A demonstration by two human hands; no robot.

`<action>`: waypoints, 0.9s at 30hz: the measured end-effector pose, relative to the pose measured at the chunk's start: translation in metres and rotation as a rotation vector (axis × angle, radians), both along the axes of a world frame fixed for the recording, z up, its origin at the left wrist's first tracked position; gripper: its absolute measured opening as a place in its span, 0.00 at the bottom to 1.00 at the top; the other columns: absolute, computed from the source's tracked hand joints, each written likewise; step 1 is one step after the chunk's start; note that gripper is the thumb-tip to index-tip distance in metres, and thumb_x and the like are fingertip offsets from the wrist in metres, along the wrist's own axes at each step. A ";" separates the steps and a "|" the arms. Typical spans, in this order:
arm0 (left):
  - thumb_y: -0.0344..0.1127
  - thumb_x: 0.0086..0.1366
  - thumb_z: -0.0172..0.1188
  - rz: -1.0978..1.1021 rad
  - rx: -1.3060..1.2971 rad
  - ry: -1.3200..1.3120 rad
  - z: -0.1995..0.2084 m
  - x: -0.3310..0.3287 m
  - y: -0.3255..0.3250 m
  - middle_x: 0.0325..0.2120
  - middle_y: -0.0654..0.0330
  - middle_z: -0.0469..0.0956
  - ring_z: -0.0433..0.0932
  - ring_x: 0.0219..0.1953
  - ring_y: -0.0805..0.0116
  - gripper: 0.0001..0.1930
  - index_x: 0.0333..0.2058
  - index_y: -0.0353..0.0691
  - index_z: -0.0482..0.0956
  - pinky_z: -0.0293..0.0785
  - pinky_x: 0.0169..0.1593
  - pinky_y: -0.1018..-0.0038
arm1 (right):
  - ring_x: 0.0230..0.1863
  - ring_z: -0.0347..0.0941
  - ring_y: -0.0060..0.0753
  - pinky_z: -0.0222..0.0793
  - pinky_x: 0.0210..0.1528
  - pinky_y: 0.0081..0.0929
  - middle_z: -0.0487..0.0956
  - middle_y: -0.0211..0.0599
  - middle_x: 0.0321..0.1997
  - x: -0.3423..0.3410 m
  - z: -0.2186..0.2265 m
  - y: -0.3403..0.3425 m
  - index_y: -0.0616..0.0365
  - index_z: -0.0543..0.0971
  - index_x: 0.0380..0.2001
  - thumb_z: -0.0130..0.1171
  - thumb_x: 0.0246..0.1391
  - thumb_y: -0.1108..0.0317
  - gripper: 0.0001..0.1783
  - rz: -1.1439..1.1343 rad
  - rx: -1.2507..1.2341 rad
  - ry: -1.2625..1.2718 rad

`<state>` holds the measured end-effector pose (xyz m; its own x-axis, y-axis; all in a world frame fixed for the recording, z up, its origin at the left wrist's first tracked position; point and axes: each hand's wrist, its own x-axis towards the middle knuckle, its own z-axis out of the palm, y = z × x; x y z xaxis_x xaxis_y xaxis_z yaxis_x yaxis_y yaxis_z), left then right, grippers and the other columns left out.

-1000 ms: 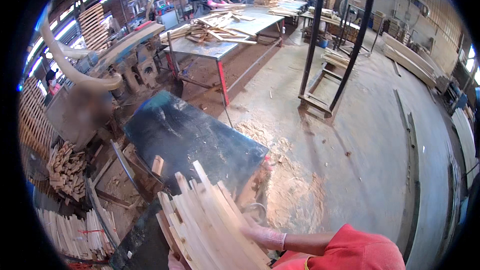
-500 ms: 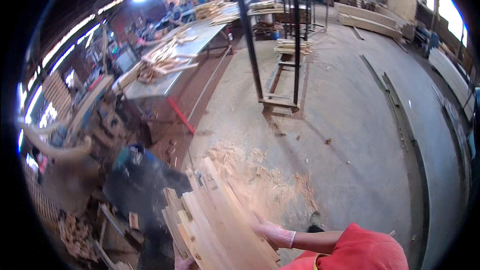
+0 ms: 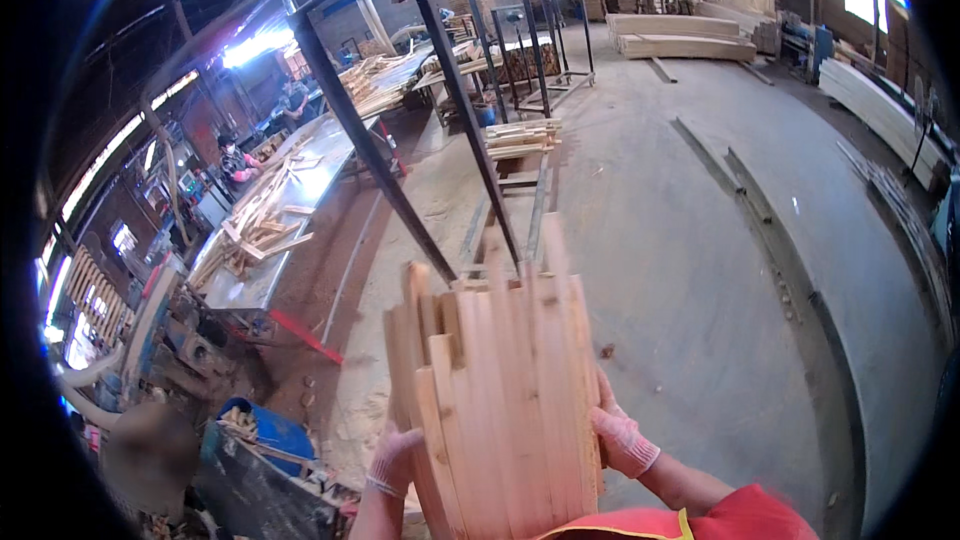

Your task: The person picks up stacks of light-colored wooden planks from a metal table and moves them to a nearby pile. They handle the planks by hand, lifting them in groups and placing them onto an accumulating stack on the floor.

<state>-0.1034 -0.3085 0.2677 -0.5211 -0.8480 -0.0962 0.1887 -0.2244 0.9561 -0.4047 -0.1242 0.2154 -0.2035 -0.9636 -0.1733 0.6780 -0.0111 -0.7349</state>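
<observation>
Standing ahead, black metal frame point(image 3: 461, 105): overlaps the far end of the load in view; contact or gap cannot be told. Judged risk: long tips could knock an upright if the load swings left. Short strips point(image 3: 520, 137) appear to rest low at its far end.
Wood bundle point(image 3: 510, 410): lower middle of view, between the person's hands, against or close to the red clothing. Strips uneven in length, no tie visible. Judged risk: inner strips could slide out if side pressure slackens or the load tips forward.
Blue tub point(image 3: 288, 432): lower left, beside a dark surface; holds wooden offcuts point(image 3: 238, 421); depth of fill not visible.
Left hand point(image 3: 397, 460): gloved, clasping bundle's left side; fingers partly hidden.
Right hand point(image 3: 622, 435): gloved, clasping right side; under-support cannot be told.
</observation>
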 end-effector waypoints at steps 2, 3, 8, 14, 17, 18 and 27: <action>0.35 0.57 0.73 -0.133 0.149 0.047 -0.026 -0.052 -0.053 0.55 0.51 0.80 0.85 0.50 0.56 0.42 0.69 0.36 0.63 0.87 0.51 0.57 | 0.73 0.62 0.45 0.72 0.65 0.47 0.56 0.43 0.81 -0.056 0.002 -0.016 0.39 0.32 0.82 0.73 0.55 0.47 0.69 -0.064 -0.054 0.036; 0.36 0.57 0.73 -0.207 0.230 0.072 -0.031 -0.084 -0.074 0.55 0.51 0.80 0.85 0.50 0.56 0.43 0.69 0.36 0.64 0.86 0.52 0.57 | 0.74 0.61 0.44 0.71 0.66 0.46 0.56 0.42 0.81 -0.082 0.002 -0.025 0.39 0.33 0.82 0.73 0.54 0.46 0.69 -0.095 -0.021 0.055; 0.34 0.55 0.75 -0.350 0.160 0.093 -0.043 -0.270 -0.182 0.56 0.54 0.80 0.81 0.56 0.58 0.43 0.68 0.38 0.65 0.81 0.59 0.56 | 0.77 0.57 0.42 0.62 0.73 0.46 0.55 0.40 0.81 -0.220 -0.004 -0.104 0.41 0.38 0.82 0.75 0.50 0.45 0.69 -0.253 -0.081 0.104; 0.37 0.55 0.76 -0.504 0.162 0.030 -0.073 -0.489 -0.311 0.57 0.54 0.79 0.81 0.56 0.59 0.47 0.71 0.40 0.61 0.81 0.60 0.57 | 0.78 0.55 0.42 0.58 0.76 0.45 0.56 0.39 0.81 -0.388 -0.004 -0.191 0.44 0.43 0.82 0.77 0.49 0.46 0.68 -0.504 0.010 0.127; 0.27 0.58 0.65 -0.589 0.206 -0.011 -0.055 -0.602 -0.366 0.56 0.59 0.79 0.79 0.47 0.70 0.47 0.76 0.42 0.56 0.80 0.49 0.68 | 0.78 0.56 0.42 0.58 0.76 0.44 0.57 0.39 0.80 -0.479 0.005 -0.234 0.42 0.41 0.82 0.76 0.50 0.48 0.68 -0.537 0.009 0.102; 0.27 0.59 0.64 -0.568 0.186 0.042 -0.036 -0.645 -0.380 0.55 0.58 0.79 0.80 0.46 0.70 0.45 0.76 0.43 0.57 0.81 0.48 0.69 | 0.78 0.57 0.41 0.59 0.75 0.44 0.57 0.39 0.80 -0.512 0.003 -0.250 0.41 0.41 0.82 0.76 0.51 0.49 0.67 -0.567 -0.029 0.121; 0.38 0.58 0.75 -0.543 0.109 0.045 -0.016 -0.932 -0.570 0.57 0.56 0.79 0.82 0.55 0.60 0.41 0.68 0.42 0.67 0.81 0.58 0.60 | 0.73 0.62 0.42 0.68 0.69 0.48 0.58 0.42 0.80 -0.826 0.010 -0.436 0.33 0.35 0.82 0.75 0.55 0.51 0.68 -0.464 -0.063 0.080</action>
